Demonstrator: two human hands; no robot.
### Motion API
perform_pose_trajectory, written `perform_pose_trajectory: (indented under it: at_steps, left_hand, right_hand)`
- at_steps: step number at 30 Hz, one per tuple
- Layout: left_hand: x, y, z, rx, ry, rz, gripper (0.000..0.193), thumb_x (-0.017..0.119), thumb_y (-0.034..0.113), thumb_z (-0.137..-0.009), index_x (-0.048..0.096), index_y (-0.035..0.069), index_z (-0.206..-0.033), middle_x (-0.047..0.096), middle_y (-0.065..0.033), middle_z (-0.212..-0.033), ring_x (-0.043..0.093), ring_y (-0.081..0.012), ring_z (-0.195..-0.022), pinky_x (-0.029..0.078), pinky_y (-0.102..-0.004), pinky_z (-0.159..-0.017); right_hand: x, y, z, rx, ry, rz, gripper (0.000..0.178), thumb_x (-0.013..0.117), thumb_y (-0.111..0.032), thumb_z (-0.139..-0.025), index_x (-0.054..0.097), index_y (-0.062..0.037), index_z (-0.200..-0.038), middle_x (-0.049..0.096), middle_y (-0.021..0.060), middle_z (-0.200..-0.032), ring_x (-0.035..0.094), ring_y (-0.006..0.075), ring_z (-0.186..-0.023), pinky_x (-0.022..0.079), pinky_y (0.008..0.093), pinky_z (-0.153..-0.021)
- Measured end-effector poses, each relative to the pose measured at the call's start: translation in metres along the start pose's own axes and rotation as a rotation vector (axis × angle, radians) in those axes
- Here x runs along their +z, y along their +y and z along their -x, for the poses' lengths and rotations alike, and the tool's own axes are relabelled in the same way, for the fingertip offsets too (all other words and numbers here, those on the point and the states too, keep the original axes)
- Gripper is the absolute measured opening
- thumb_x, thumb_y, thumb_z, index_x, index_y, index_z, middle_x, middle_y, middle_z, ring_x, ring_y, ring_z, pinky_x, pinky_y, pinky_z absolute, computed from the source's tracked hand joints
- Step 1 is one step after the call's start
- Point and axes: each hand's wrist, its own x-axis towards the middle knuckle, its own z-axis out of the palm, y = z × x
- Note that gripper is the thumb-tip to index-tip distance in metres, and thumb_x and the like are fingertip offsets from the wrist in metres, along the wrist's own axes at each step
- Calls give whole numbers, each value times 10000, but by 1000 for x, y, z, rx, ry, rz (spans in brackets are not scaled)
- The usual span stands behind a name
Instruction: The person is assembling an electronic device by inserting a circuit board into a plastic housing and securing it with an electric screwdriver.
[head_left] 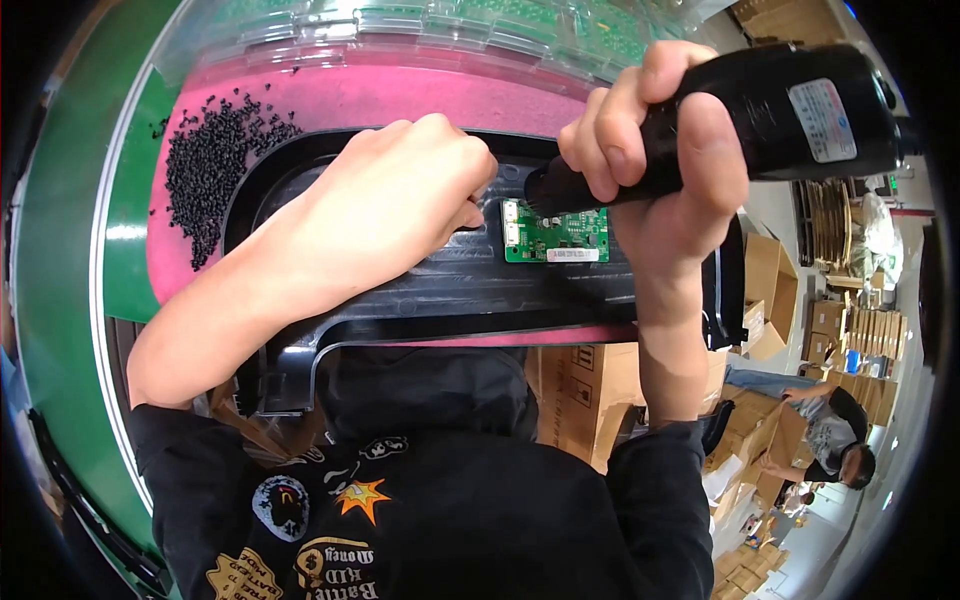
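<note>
Right hand grips the black driver; hold it square at eleven o'clock on the circuit board. Left hand curls, contents hidden.

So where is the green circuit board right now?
In the head view, the green circuit board sits in the black plastic housing, right of centre, beneath the black power tool in the right hand.

Labels on tool, circuit board; print on shirt, carton
</note>
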Motion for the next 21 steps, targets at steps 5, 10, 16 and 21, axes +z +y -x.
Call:
perform_pose_trajectory:
  at_steps: [5, 10, 16, 21]
  left_hand:
    - [5, -2, 0, 27, 26, 17, 138, 660, 105, -793, 621, -8, -862, 633, -180, -817, 606, -374, -823, 490, -441, -697]
    - [6, -2, -1, 176, 52, 40, 148, 661, 104, -797, 614, -22, -859, 622, -180, -811, 602, -372, -815, 480, -438, -688]
    - [7, -1, -4, 519, 163, 302, 140, 657, 47, -801, 572, -30, -881, 570, -149, -771, 581, -363, -729, 457, -398, -623]
    - [8, 8, -17, 581, 185, 367, 154, 669, 22, -786, 558, -29, -880, 561, -125, -760, 586, -321, -693, 457, -376, -592]
  right_hand:
    - [7, 5, 1, -23, -7, 65, 314, 492, -364, -913, 469, -72, -1025, 446, 12, -575, 411, 118, -491, 382, 298, -558]
    - [16, -10, 14, -140, 68, 7, 364, 486, -420, -914, 481, -70, -1016, 459, 4, -605, 431, 129, -498, 385, 297, -560]
    - [8, -51, 21, -226, -82, -218, 412, 546, -474, -856, 502, -99, -1021, 483, -37, -671, 446, 99, -554, 370, 304, -645]
    - [-4, -62, 26, -238, -21, -297, 427, 583, -462, -820, 487, -95, -1018, 486, -39, -660, 444, 94, -532, 361, 302, -642]
